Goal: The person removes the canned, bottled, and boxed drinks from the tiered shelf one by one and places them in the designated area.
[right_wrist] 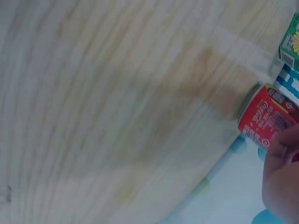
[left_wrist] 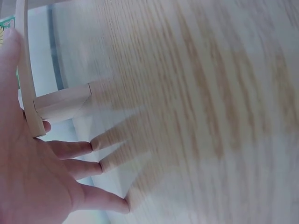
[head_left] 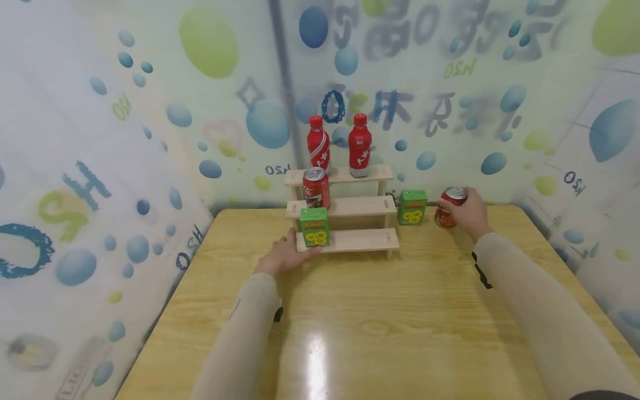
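Note:
My right hand (head_left: 471,214) grips a red Coca-Cola can (head_left: 444,215) at the table's back right; in the right wrist view the can (right_wrist: 266,115) is tilted. My left hand (head_left: 285,256) rests at the left end of the wooden three-step rack (head_left: 362,240). Its thumb lies along the lowest board near a green drink carton (head_left: 315,228). In the left wrist view the other fingers (left_wrist: 77,168) are straight and spread, tips at the tabletop. A second can (head_left: 317,191) stands on the middle step, and two red bottles (head_left: 319,147) stand on top.
Another green carton (head_left: 412,208) stands on the table between the rack and the right-hand can. The wooden table (head_left: 390,322) meets patterned curtain-like walls (head_left: 240,139) at the back and sides.

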A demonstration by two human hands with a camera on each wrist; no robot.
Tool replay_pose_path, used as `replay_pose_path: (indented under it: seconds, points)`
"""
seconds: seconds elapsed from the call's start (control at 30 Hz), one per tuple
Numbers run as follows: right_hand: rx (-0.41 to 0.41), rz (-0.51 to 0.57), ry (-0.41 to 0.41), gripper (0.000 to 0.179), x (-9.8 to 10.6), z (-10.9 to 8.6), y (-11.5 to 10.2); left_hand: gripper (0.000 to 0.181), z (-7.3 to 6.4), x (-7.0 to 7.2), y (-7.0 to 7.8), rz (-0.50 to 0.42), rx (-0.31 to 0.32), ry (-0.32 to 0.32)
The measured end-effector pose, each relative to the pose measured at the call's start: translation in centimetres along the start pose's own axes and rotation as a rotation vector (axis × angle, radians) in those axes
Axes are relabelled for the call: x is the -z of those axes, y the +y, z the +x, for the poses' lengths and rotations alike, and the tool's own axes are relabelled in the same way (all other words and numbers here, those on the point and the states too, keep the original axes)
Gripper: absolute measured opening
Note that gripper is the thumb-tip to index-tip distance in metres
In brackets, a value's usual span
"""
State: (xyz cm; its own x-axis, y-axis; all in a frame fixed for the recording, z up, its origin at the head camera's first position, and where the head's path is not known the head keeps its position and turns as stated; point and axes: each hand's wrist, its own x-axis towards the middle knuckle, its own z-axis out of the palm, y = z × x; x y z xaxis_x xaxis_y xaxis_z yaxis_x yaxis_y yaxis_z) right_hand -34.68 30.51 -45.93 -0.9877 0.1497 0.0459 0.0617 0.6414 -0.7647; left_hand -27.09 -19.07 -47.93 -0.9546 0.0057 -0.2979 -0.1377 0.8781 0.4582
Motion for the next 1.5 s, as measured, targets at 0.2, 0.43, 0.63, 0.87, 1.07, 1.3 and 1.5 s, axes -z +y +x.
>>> replay_pose_path:
  seconds: [0.2, 0.43, 0.63, 0.87, 1.07, 1.3, 1.5]
  points:
    - [0.028, -0.051, -0.068, 0.095, 0.6, 0.6, 0.1, 0.137, -0.1, 0.0, 0.1, -0.009, -0.013, -0.015]
    - [0.022, -0.079, -0.142, 0.101, 1.4, 0.7, 0.2, 0.137, -0.3, -0.1, 0.2, -0.002, 0.01, -0.021]
    - [0.022, -0.128, -0.212, 0.102, 1.6, 1.1, -0.3, 0.135, -0.4, 0.2, -0.1, 0.063, -0.016, -0.011]
    - [0.076, -0.215, -0.293, 0.098, 2.9, 1.5, -1.4, 0.131, 0.3, 0.6, -0.5, 0.269, -0.093, 0.014]
    - [0.17, -0.335, -0.261, 0.092, 4.6, 1.8, -6.3, 0.13, 1.2, 0.8, -0.6, 0.318, -0.148, 0.06]
    - [0.202, -0.167, -0.255, 0.088, 4.7, 2.6, -15.4, 0.128, 1.2, 0.7, -0.8, 0.287, -0.157, 0.047]
    - [0.226, -0.082, -0.229, 0.087, 3.2, 2.8, -23.0, 0.135, 1.5, 0.7, -0.9, 0.258, -0.15, 0.03]
